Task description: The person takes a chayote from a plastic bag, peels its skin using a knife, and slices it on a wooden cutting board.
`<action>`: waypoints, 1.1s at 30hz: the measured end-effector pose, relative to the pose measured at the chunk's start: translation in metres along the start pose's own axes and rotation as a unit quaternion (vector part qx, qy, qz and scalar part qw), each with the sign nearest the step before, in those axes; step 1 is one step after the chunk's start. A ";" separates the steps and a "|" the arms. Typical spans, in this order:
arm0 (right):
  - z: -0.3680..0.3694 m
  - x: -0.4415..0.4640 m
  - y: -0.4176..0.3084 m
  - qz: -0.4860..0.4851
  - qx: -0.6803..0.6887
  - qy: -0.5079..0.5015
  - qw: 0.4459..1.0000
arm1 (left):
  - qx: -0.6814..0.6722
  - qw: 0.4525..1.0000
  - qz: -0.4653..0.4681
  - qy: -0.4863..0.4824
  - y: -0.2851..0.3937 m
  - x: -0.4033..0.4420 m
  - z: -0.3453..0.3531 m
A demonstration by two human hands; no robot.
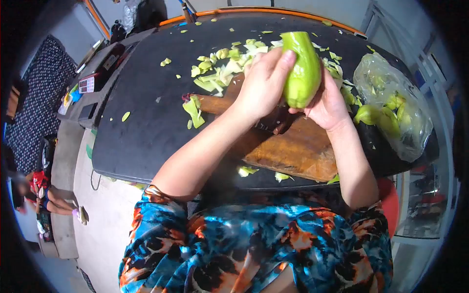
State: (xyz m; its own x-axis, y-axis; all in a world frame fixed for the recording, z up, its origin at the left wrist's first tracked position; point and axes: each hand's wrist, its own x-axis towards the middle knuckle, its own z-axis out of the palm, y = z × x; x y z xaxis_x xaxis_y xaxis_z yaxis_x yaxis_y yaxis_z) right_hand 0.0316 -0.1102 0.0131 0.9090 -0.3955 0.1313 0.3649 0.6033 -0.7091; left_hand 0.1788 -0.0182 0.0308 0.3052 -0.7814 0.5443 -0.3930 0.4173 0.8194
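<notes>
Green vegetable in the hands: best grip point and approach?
Probably the upper end of the green vegetable, from the far side of the table: it juts past the left hand and right hand and is narrower than the bulging lower body. Shiny surface may be slick.

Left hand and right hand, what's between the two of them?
In the head view, a green vegetable is between the left hand and the right hand, touching both.

So you've got a black table (137,136), pale floor (102,215) left of it, patterned cloth (41,107) farther left, light wall (337,9) behind.
</notes>
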 end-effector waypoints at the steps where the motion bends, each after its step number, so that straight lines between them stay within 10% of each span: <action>1: -0.007 -0.003 -0.002 -0.008 0.004 0.025 1.000 | 0.144 0.986 0.079 -0.001 -0.007 0.005 -0.002; 4: -0.023 -0.010 -0.009 -0.031 0.029 0.093 0.995 | 0.192 0.962 -0.169 -0.093 -0.010 -0.004 -0.004; 11: -0.032 -0.008 -0.011 -0.076 0.063 0.177 0.979 | 0.469 0.838 -0.141 -0.240 -0.008 -0.014 -0.009; 15: -0.028 -0.010 -0.006 -0.088 0.030 0.173 0.981 | 0.117 0.930 -0.322 -0.129 -0.003 -0.012 -0.052; 21: -0.022 -0.011 0.001 -0.107 0.036 0.244 0.963 | -0.005 0.981 -0.136 -0.137 0.007 -0.042 -0.031; 26: -0.038 -0.014 -0.002 -0.047 0.127 0.113 0.984 | 0.315 0.926 0.133 -0.158 0.032 -0.058 -0.006; 29: -0.039 -0.013 0.000 -0.030 0.155 0.082 0.984 | 0.288 0.924 0.216 -0.129 0.025 -0.060 0.006; 33: -0.026 -0.016 -0.003 -0.038 0.154 0.107 0.981 | 0.296 0.918 0.165 -0.206 0.021 -0.065 0.007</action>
State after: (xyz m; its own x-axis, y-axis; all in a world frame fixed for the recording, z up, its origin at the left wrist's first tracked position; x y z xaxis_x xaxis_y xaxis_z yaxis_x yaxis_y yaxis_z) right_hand 0.0111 -0.1232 -0.0048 0.8260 -0.5637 0.0041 0.5035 0.7346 -0.4547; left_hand 0.1445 0.0377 0.0112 -0.2222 -0.8177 0.5309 -0.8445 0.4336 0.3143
